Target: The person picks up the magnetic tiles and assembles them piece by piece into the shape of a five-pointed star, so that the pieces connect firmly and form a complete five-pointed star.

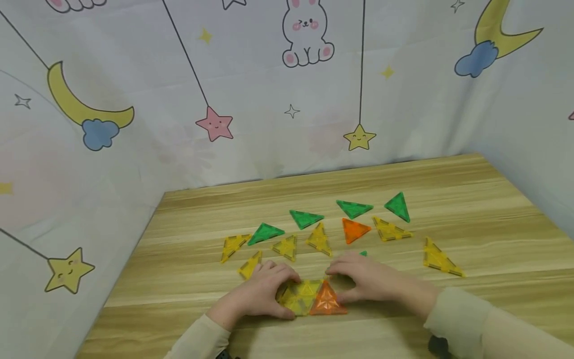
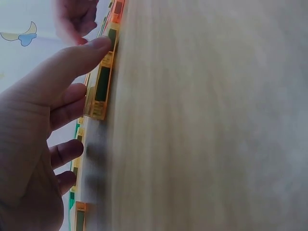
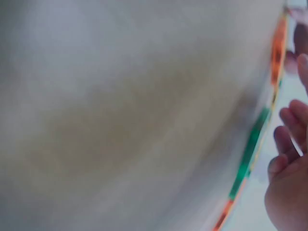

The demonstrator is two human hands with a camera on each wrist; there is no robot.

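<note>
Two yellow translucent triangle tiles (image 1: pixel 299 299) and an orange triangle tile (image 1: pixel 329 302) lie side by side in a row near the front of the table. My left hand (image 1: pixel 263 291) grips the yellow end of the row. In the left wrist view its thumb (image 2: pixel 98 44) presses the near edge of the yellow tile (image 2: pixel 102 84), with fingers behind. My right hand (image 1: pixel 369 279) hovers around the orange tile's right side, thumb close to its edge; whether it touches is unclear. The right wrist view is blurred and shows that hand's fingers (image 3: pixel 285 139) loosely bent.
Behind the hands, several green triangles (image 1: pixel 306 218), several yellow triangles (image 1: pixel 319 240) and another orange triangle (image 1: pixel 355 230) lie scattered on the wooden table (image 1: pixel 484 209). A green tile (image 1: pixel 363 254) is mostly hidden behind the right hand. A printed white curtain (image 1: pixel 269 89) encloses the back and sides.
</note>
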